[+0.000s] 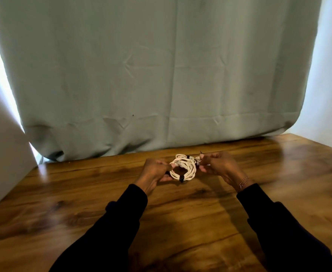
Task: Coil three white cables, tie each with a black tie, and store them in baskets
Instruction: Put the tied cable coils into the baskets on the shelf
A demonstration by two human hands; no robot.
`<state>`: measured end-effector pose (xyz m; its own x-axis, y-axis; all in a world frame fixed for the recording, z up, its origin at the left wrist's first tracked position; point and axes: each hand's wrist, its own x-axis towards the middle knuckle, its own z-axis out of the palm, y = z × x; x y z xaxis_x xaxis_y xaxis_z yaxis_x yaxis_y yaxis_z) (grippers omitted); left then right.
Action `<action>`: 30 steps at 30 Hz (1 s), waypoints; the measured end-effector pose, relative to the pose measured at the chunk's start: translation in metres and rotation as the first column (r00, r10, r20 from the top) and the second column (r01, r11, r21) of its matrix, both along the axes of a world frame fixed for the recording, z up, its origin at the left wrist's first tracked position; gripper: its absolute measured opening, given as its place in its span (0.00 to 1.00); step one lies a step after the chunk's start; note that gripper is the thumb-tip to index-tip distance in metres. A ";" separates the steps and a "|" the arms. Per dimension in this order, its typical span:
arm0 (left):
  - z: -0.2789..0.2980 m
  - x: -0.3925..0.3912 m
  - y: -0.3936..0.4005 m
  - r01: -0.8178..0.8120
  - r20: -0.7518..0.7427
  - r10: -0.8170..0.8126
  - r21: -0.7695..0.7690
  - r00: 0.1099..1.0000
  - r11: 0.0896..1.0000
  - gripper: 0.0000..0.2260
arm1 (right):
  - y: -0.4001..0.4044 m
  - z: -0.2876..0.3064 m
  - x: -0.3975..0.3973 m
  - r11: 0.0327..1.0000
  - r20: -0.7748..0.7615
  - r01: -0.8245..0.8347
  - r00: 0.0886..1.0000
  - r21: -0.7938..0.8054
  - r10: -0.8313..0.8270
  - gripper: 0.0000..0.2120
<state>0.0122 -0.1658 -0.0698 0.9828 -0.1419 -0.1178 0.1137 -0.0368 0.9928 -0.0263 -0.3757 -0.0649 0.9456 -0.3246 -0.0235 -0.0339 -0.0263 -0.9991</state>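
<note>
Coiled white braided cable (183,169) between left hand (154,173) and right hand (220,165), over brown wooden counter (181,222); grey-green fabric curtain (151,75) behind.

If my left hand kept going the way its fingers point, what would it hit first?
Probably the coiled white cable, which the left hand already pinches; beyond it, likely the right hand.

Wooden table (181,222) is showing a glossy brown grain surface and is reflecting light at its far left and right. The lower edge of a grey-green curtain (141,142) is resting along the table's far side. Whether the coiled white cable (183,169) is resting on the surface cannot be determined
</note>
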 end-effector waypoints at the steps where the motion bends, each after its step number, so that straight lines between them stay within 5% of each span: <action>1: -0.002 -0.001 -0.003 0.003 -0.001 -0.003 0.014 1.000 1.000 0.04 | -0.004 -0.001 0.001 1.000 -0.001 0.021 1.000 0.000 -0.021 0.05; 17: -0.028 0.006 -0.026 0.014 0.008 -0.016 0.176 1.000 0.984 0.15 | -0.012 -0.004 -0.006 0.999 -0.004 0.024 1.000 -0.045 -0.024 0.04; 23: -0.024 0.010 -0.027 -0.020 0.095 -0.020 0.409 0.995 0.912 0.18 | -0.017 -0.003 -0.007 0.998 -0.008 0.032 0.999 -0.062 -0.033 0.06; 30: -0.012 0.020 -0.034 -0.128 0.198 0.042 0.449 0.979 0.884 0.12 | -0.036 -0.008 0.003 0.984 0.010 0.118 0.993 -0.133 -0.117 0.06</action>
<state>0.0325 -0.1996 -0.0815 0.9992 -0.0298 0.0284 -0.0394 -0.4893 0.8712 -0.0231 -0.4119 -0.0727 0.9007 -0.4335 0.0289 -0.0429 -0.1549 -0.9870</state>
